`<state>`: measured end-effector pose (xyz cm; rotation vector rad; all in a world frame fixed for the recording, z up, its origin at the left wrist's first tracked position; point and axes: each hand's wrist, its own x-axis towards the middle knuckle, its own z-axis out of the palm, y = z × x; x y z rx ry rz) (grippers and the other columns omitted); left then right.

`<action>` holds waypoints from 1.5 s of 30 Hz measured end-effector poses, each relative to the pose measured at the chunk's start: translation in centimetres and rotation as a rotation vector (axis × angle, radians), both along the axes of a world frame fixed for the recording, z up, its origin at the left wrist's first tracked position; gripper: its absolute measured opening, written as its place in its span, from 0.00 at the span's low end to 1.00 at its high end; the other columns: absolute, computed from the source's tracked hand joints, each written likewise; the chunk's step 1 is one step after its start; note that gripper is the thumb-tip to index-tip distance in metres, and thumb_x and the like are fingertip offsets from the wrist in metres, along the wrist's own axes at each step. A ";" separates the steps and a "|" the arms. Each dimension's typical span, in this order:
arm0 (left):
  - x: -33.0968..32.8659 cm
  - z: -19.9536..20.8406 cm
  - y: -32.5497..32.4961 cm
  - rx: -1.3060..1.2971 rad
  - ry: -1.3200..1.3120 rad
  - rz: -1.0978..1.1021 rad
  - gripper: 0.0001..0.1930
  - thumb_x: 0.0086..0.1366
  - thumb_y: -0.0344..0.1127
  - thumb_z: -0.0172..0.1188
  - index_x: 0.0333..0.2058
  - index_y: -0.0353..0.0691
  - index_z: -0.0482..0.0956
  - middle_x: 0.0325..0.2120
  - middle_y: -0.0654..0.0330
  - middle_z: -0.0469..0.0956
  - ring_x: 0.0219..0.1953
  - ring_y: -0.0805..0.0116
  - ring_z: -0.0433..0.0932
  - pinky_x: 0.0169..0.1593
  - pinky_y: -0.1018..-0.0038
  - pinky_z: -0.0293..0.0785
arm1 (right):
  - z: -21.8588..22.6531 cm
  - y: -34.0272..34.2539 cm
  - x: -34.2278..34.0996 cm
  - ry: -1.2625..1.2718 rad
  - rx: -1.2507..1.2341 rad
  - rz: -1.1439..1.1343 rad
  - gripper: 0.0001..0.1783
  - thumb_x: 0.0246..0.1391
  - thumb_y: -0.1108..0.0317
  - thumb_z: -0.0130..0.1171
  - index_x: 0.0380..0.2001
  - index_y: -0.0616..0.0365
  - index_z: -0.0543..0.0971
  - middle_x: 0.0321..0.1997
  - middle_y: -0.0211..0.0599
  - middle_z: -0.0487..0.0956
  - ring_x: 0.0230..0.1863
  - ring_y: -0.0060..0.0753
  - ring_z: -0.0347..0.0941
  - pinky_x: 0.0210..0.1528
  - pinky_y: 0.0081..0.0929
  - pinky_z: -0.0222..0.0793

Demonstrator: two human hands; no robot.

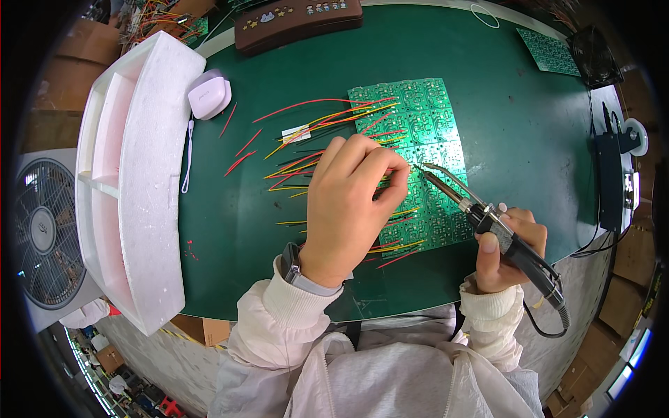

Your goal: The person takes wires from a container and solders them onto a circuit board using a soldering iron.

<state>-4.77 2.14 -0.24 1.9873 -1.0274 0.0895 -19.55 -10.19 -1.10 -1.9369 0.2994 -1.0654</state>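
A green panel of circuit boards (pixel 442 132) lies on the table, with red, yellow and black wires (pixel 306 165) fanning out to its left. Over the panel's middle, my left hand (pixel 352 198) is closed in a pinch on what looks like a thin wire, largely hidden by the fingers. My right hand (pixel 512 244) grips a soldering iron (pixel 512 247) with a thin metal tube along its barrel. The iron's tip points left and meets the panel just beside my left fingertips. Part of the panel and several wires are covered by my left hand.
A white foam tray (pixel 150 188) stands at the left, beside a lilac case (pixel 209 96) with a strap. Loose red wire pieces (pixel 240 164) lie nearby. A brown pencil case (pixel 300 24) is at the back. Another circuit panel (pixel 548 52) and a black fan (pixel 596 59) sit far right.
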 end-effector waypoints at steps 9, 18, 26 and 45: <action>0.0 0.0 0.0 0.002 -0.008 -0.003 0.07 0.42 0.22 0.61 0.22 0.39 0.73 0.20 0.64 0.69 0.25 0.69 0.67 0.28 0.76 0.64 | 0.0 -0.1 -0.1 -0.039 0.006 -0.051 0.19 0.41 0.64 0.62 0.31 0.63 0.66 0.23 0.42 0.72 0.21 0.25 0.67 0.27 0.20 0.64; 0.5 0.4 -0.1 0.016 -0.077 -0.009 0.07 0.42 0.23 0.62 0.22 0.38 0.73 0.21 0.63 0.68 0.26 0.67 0.66 0.28 0.74 0.63 | 0.5 0.3 0.2 -0.046 0.104 -0.165 0.20 0.43 0.62 0.61 0.32 0.63 0.66 0.25 0.40 0.71 0.24 0.24 0.65 0.30 0.20 0.63; 0.4 1.8 0.2 0.205 -0.289 0.024 0.07 0.45 0.29 0.62 0.25 0.42 0.75 0.24 0.65 0.69 0.30 0.69 0.67 0.37 0.72 0.59 | 0.0 0.1 0.7 -0.142 0.090 -0.241 0.19 0.42 0.65 0.62 0.31 0.65 0.67 0.26 0.37 0.70 0.25 0.22 0.63 0.29 0.18 0.60; 25.3 5.7 16.7 0.503 0.102 0.315 0.12 0.50 0.30 0.55 0.34 0.32 0.76 0.28 0.52 0.77 0.32 0.65 0.76 0.38 0.75 0.69 | 0.3 0.2 0.6 -0.070 0.155 -0.283 0.18 0.43 0.76 0.60 0.39 0.65 0.68 0.36 0.37 0.73 0.29 0.15 0.66 0.31 0.10 0.62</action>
